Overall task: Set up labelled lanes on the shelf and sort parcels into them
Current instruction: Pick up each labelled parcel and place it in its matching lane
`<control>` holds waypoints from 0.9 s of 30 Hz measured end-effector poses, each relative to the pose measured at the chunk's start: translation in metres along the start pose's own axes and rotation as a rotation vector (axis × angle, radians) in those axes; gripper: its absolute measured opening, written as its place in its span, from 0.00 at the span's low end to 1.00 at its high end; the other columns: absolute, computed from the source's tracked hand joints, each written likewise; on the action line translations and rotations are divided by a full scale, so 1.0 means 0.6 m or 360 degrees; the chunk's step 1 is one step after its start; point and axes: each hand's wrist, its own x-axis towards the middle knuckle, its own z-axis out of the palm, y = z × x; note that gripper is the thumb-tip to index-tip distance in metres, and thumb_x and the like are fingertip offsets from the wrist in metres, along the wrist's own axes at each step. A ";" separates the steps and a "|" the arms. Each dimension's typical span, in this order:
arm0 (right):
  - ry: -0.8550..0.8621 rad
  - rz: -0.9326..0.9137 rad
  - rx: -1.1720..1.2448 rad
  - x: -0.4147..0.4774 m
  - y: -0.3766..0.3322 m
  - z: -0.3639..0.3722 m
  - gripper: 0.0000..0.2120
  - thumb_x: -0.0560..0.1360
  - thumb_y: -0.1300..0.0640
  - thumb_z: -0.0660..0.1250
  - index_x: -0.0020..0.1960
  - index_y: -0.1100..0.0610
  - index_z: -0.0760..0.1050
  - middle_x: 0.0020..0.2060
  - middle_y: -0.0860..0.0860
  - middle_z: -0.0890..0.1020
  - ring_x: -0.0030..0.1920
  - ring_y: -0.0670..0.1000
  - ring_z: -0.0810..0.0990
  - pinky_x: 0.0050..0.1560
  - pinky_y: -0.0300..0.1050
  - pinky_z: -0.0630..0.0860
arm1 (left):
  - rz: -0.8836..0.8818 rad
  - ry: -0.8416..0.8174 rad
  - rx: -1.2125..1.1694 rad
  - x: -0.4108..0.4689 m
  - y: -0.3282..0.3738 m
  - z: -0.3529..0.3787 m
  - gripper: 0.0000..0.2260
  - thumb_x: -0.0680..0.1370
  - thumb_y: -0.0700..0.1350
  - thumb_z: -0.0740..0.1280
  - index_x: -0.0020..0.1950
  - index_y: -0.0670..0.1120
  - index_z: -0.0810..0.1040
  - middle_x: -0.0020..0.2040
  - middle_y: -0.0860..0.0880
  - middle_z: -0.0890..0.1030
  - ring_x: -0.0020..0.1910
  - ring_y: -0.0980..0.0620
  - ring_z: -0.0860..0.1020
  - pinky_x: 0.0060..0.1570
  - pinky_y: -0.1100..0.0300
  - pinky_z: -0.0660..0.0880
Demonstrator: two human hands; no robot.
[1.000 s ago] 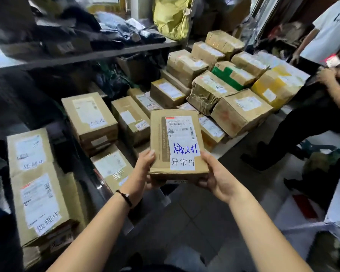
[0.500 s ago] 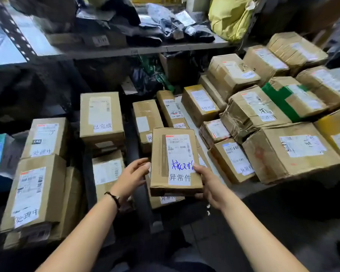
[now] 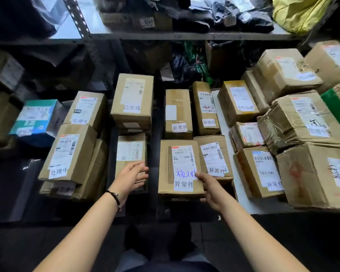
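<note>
The parcel [image 3: 180,169] lies at the front edge of the lower shelf [image 3: 247,205], between the two hands. The right hand [image 3: 210,190] pinches its near right corner, thumb on top at the edge of the label and fingers curled under the side. The left hand [image 3: 131,176] is just beside the parcel's left side but apart from it, fingers loosely spread and holding nothing, over a smaller carton [image 3: 131,152]. A black band [image 3: 114,197] circles the left wrist.

The parcel is a flat rectangular box of plain brown cardboard, long side running away from the person. A white shipping label with a barcode and a red strip covers much of its top, with blue handwriting across it and the printed tag 异常件 below. Whether its underside rests fully on the shelf cannot be told.

Just beside it on the right is a tilted carton [image 3: 214,158], and behind it a taped carton [image 3: 178,112]; both carry the same tag.
</note>
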 end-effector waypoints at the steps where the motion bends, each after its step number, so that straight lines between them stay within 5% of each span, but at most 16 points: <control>1: 0.0015 0.0001 -0.0001 0.004 -0.002 0.004 0.21 0.78 0.46 0.67 0.67 0.55 0.75 0.54 0.54 0.86 0.48 0.54 0.84 0.42 0.47 0.76 | 0.0002 -0.0001 -0.0005 -0.005 -0.001 -0.002 0.11 0.84 0.47 0.61 0.64 0.46 0.75 0.60 0.46 0.81 0.59 0.46 0.81 0.64 0.48 0.75; 12: 0.0191 -0.0234 0.0071 0.016 -0.023 0.038 0.16 0.80 0.57 0.65 0.67 0.53 0.76 0.54 0.51 0.86 0.51 0.51 0.85 0.54 0.56 0.82 | 0.0027 0.0070 -0.0070 -0.038 -0.018 -0.023 0.07 0.83 0.49 0.62 0.58 0.52 0.77 0.59 0.47 0.82 0.57 0.48 0.82 0.60 0.51 0.77; 18: 0.0487 -0.0795 -0.0576 -0.040 -0.049 0.068 0.18 0.79 0.50 0.64 0.68 0.47 0.71 0.65 0.46 0.77 0.62 0.47 0.77 0.61 0.50 0.77 | 0.0070 0.0126 -0.0162 -0.062 -0.037 -0.034 0.10 0.82 0.48 0.64 0.63 0.50 0.77 0.59 0.48 0.83 0.56 0.50 0.83 0.57 0.53 0.78; 23: 0.0061 -0.1192 -0.1183 -0.073 -0.083 0.170 0.24 0.80 0.49 0.64 0.75 0.44 0.64 0.74 0.44 0.68 0.73 0.47 0.67 0.72 0.50 0.67 | 0.0444 0.0245 0.0175 -0.086 -0.040 -0.084 0.08 0.81 0.43 0.66 0.57 0.55 0.78 0.59 0.49 0.82 0.59 0.52 0.80 0.61 0.57 0.76; 27: -0.0249 -0.1513 -0.1678 -0.104 -0.093 0.270 0.27 0.80 0.47 0.65 0.77 0.49 0.63 0.74 0.47 0.68 0.74 0.49 0.65 0.74 0.47 0.63 | 0.0774 0.0451 0.0863 -0.109 -0.046 -0.174 0.15 0.80 0.46 0.67 0.68 0.50 0.75 0.68 0.52 0.73 0.67 0.57 0.70 0.69 0.59 0.67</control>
